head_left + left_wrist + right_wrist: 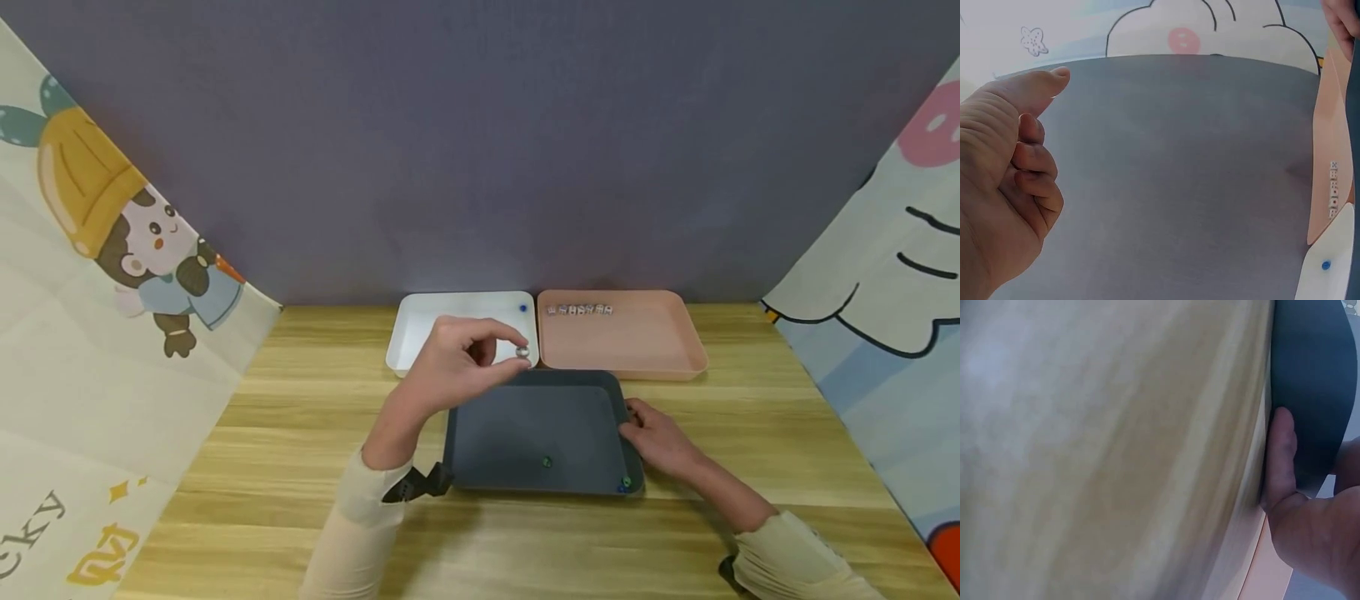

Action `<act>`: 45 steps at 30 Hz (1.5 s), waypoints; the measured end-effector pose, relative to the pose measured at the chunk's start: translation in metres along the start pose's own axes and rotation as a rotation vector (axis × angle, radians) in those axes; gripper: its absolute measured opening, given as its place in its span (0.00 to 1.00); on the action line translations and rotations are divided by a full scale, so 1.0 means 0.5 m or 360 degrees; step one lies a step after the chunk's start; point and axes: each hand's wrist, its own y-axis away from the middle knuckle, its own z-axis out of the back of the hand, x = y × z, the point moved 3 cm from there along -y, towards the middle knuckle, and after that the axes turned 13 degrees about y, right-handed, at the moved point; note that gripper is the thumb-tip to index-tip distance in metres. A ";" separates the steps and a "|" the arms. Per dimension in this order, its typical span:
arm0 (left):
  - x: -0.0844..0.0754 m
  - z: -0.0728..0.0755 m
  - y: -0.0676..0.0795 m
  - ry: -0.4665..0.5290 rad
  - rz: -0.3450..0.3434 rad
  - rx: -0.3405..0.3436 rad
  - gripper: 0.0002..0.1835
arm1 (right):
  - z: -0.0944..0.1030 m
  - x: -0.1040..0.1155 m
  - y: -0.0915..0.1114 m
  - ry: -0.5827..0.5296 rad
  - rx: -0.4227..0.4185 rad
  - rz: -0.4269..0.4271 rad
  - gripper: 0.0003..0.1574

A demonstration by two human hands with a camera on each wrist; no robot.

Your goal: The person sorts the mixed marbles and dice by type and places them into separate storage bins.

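Observation:
Raised above the dark tray's far left corner, my left hand (457, 367) pinches a small shiny pale bead (522, 352) between thumb and forefinger. In the left wrist view the other fingers of that left hand (1016, 156) are curled, and the bead is hidden. My right hand (662, 437) grips the right rim of the dark grey tray (536, 417). The right wrist view shows a finger (1282, 450) along the tray's side wall. A green bead (547, 462) lies on the tray floor; another green bead (627, 482) and a blue bead (622, 489) sit in its near right corner.
Behind the dark tray stand a white tray (427, 312) with one blue bead (523, 308) and a pink tray (622, 342) with a row of several small letter cubes (580, 309). A grey panel (480, 150) rises behind the wooden table (300, 467); printed cloths flank both sides.

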 end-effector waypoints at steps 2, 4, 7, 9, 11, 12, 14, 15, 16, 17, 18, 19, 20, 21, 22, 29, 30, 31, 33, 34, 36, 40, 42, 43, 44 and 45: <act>0.009 0.003 -0.001 0.0029 0.0017 -0.0007 0.07 | -0.002 -0.001 0.000 -0.0012 0.0002 -0.0006 0.22; 0.022 0.006 -0.003 0.0047 0.0050 -0.0017 0.07 | -0.003 -0.002 0.000 -0.0008 -0.0005 -0.0006 0.22; 0.048 0.012 -0.010 0.0034 0.0119 -0.0023 0.07 | -0.003 -0.003 0.000 -0.0001 -0.0010 -0.0003 0.22; 0.069 0.015 -0.016 0.0020 0.0187 -0.0020 0.07 | -0.002 -0.003 -0.001 0.0007 -0.0013 -0.0002 0.22; 0.094 0.018 -0.022 0.0008 0.0262 -0.0013 0.07 | -0.002 -0.004 -0.002 0.0013 -0.0012 -0.0003 0.22; 0.106 0.020 -0.025 0.0008 0.0303 -0.0009 0.07 | -0.002 -0.004 -0.002 0.0017 -0.0013 -0.0002 0.22; 0.133 0.025 -0.029 0.0001 0.0395 0.0001 0.07 | -0.003 -0.005 -0.003 0.0034 -0.0017 -0.0001 0.21; 0.146 0.028 -0.031 0.0002 0.0441 0.0006 0.08 | -0.003 -0.005 -0.003 0.0041 -0.0019 0.0000 0.21; 0.159 0.032 -0.033 -0.0001 0.0486 0.0007 0.08 | -0.004 -0.006 -0.004 0.0049 -0.0022 -0.0001 0.21; 0.171 0.036 -0.035 -0.0002 0.0528 0.0005 0.08 | -0.005 -0.006 -0.005 0.0055 -0.0024 -0.0002 0.20; 0.182 0.041 -0.037 -0.0005 0.0563 -0.0001 0.09 | -0.006 -0.006 -0.005 0.0062 -0.0025 -0.0003 0.20; 0.192 0.046 -0.039 -0.0002 0.0599 -0.0011 0.09 | -0.006 -0.006 -0.005 0.0065 -0.0026 -0.0003 0.20; 0.201 0.051 -0.040 0.0003 0.0633 -0.0022 0.09 | -0.007 -0.005 -0.006 0.0064 -0.0026 -0.0005 0.20; 0.210 0.056 -0.042 0.0004 0.0664 -0.0033 0.09 | -0.008 -0.004 -0.006 0.0062 -0.0024 -0.0007 0.20; 0.220 0.062 -0.044 0.0003 0.0692 -0.0046 0.09 | -0.008 -0.003 -0.006 0.0065 -0.0024 -0.0009 0.21; 0.295 0.086 -0.065 0.0007 0.0865 -0.0029 0.10 | -0.010 0.002 -0.008 0.0072 -0.0021 -0.0018 0.22; 0.307 0.089 -0.071 0.0003 0.0884 -0.0022 0.10 | -0.010 0.002 -0.009 0.0069 -0.0024 -0.0015 0.21; 0.318 0.091 -0.079 0.0006 0.0898 -0.0013 0.11 | -0.010 0.003 -0.010 0.0069 -0.0026 -0.0010 0.21; 0.336 0.092 -0.096 0.0004 0.0921 0.0017 0.13 | -0.010 0.003 -0.010 0.0067 -0.0030 -0.0003 0.21; 0.345 0.091 -0.105 0.0002 0.0932 0.0037 0.14 | -0.009 0.002 -0.010 0.0070 -0.0033 -0.0002 0.22; 0.360 0.088 -0.122 -0.0008 0.0972 0.0082 0.16 | -0.007 0.002 -0.008 0.0073 -0.0034 -0.0008 0.22; 0.396 0.079 -0.141 -0.0034 0.1125 0.0125 0.17 | -0.003 -0.001 -0.006 0.0077 -0.0035 0.0001 0.23; 0.413 0.076 -0.141 -0.0057 0.1228 0.0129 0.15 | -0.002 -0.002 -0.006 0.0064 -0.0028 0.0015 0.22; 0.421 0.074 -0.139 -0.0070 0.1279 0.0135 0.15 | -0.001 -0.002 -0.006 0.0058 -0.0024 0.0022 0.22; 0.427 0.071 -0.136 -0.0074 0.1330 0.0143 0.15 | -0.001 -0.003 -0.006 0.0056 -0.0021 0.0026 0.21; 0.433 0.068 -0.131 -0.0086 0.1378 0.0159 0.15 | -0.002 -0.003 -0.006 0.0049 -0.0015 0.0029 0.21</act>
